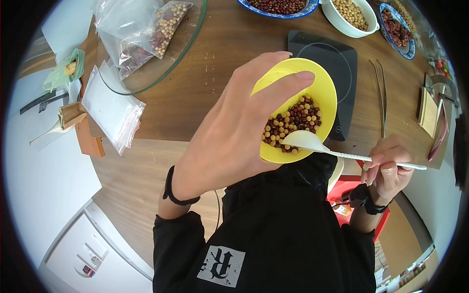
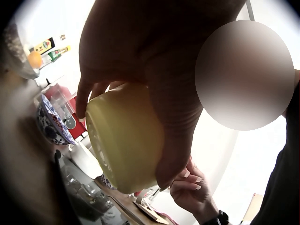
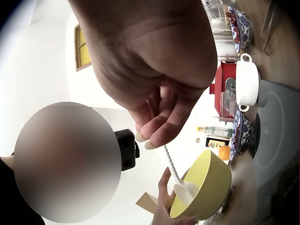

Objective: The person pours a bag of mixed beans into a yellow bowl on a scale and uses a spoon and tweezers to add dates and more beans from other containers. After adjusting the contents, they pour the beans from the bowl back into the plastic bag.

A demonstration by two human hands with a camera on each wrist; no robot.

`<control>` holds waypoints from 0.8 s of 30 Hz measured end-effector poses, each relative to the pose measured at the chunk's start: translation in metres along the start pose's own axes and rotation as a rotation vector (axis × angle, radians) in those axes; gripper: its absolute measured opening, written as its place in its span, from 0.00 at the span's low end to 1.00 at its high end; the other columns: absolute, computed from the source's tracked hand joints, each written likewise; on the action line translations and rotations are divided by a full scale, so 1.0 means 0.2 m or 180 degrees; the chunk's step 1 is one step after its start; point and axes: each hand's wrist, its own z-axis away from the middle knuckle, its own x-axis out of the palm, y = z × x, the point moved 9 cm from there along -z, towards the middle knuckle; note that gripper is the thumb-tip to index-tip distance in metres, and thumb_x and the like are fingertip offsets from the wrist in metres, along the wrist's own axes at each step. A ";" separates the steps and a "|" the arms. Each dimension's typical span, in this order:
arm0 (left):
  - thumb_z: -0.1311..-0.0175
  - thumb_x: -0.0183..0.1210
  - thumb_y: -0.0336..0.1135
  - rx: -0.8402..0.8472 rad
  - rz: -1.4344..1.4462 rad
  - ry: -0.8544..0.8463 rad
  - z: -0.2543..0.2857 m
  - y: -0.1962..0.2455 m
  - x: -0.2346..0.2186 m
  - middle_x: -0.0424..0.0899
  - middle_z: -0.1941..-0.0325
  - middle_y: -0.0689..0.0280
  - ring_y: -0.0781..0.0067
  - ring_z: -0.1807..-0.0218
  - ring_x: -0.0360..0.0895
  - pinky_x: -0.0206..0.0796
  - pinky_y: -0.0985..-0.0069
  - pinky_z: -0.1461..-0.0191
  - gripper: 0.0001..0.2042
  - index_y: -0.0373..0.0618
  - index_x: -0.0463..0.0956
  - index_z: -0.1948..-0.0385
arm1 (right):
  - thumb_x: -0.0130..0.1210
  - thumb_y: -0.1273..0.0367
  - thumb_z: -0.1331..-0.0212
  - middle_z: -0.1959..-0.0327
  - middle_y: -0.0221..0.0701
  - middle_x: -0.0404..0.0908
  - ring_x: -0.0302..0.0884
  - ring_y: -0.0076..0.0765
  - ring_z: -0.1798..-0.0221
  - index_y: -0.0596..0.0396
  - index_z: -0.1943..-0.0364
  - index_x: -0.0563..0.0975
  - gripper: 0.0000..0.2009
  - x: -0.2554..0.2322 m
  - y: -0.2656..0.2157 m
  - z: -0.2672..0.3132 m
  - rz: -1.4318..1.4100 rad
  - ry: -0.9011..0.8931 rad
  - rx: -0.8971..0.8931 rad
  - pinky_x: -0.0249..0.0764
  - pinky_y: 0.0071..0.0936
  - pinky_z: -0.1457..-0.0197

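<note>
My left hand (image 1: 237, 115) grips a yellow bowl (image 1: 325, 90) by its rim and side, holding it up above the table edge and tilted toward me. Dark red beans and round tan beans (image 1: 298, 117) lie together in its lower part. With my right hand (image 1: 391, 163) I pinch the handle of a white spoon (image 1: 305, 140), whose head dips into the bowl over the beans. In the right wrist view the spoon's twisted handle (image 3: 169, 161) runs from my fingers down to the yellow bowl (image 3: 215, 183). The left wrist view shows the bowl's outer side (image 2: 126, 140).
A black induction cooktop (image 1: 347, 83) lies beyond the bowl, with tongs (image 1: 383, 97) to its right. At the back stand a blue-rimmed bowl of red beans (image 1: 281, 7) and a white pot of tan beans (image 1: 349, 17). Plastic bags (image 1: 168, 29) fill a glass bowl (image 1: 193, 46) at left.
</note>
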 end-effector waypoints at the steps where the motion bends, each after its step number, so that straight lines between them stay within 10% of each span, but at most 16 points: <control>1: 0.62 0.80 0.34 0.0006 0.0003 0.0011 0.00 0.00 0.00 0.66 0.34 0.50 0.43 0.38 0.73 0.75 0.57 0.42 0.44 0.54 0.67 0.35 | 0.60 0.69 0.34 0.75 0.41 0.80 0.76 0.26 0.87 0.67 0.68 0.80 0.12 0.00 0.00 0.00 0.0000 0.0000 0.0001 0.69 0.18 0.83; 24: 0.71 0.84 0.31 -0.0139 0.0084 0.0088 0.03 -0.03 0.01 0.68 0.30 0.51 0.48 0.31 0.67 0.69 0.59 0.34 0.52 0.52 0.63 0.35 | 0.59 0.70 0.33 0.73 0.45 0.79 0.75 0.27 0.87 0.69 0.67 0.79 0.11 -0.02 0.02 0.00 0.0048 0.0000 -0.0072 0.69 0.19 0.84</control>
